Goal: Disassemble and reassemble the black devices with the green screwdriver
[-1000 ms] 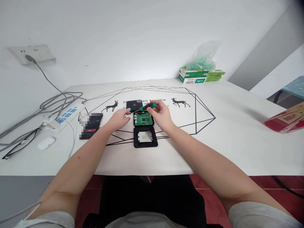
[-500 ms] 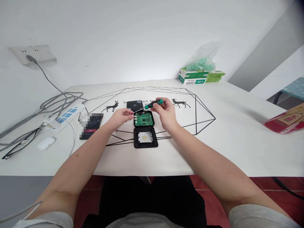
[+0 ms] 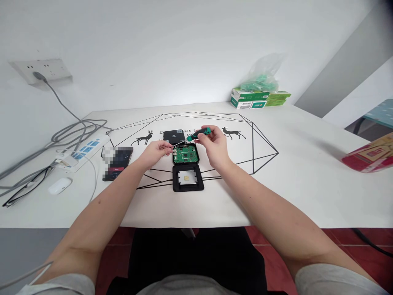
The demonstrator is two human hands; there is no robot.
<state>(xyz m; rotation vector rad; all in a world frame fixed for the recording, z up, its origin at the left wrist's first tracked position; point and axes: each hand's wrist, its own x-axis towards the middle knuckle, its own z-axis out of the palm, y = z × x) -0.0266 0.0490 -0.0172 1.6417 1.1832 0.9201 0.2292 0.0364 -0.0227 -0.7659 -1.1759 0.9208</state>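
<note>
The right hand is clamping its fingers around a screwdriver, whose rounded handle is pairing black with bright green. The tool is hanging above the back edge of an opened device, its thin metal shaft slanting down toward the left hand. That hand's fingertips are gathering in a loose pinch at the tip of the shaft — whether they are gripping the metal, or some tiny piece there, I cannot tell. The two hands are staying apart, with the shaft spanning the gap.

Below the tool, a green circuit board is sitting in a black, round-cornered shell, its surface bristling with small dark chips and its left side carrying blocky, silvery ports. Just in front of the shell, a black square cover is lying flat, framing a smooth, pale metal plate with a small yellowish square at its middle. Behind the board, a flat, matte black panel is resting on the white tabletop, where thin black lines are forming angular facets around two printed deer.

To the left, a glossy dark phone is lying near a smooth, rounded white case; toward the back right, a crinkled, translucent plastic bag is slumping over crisp-edged green-and-white cartons.
</note>
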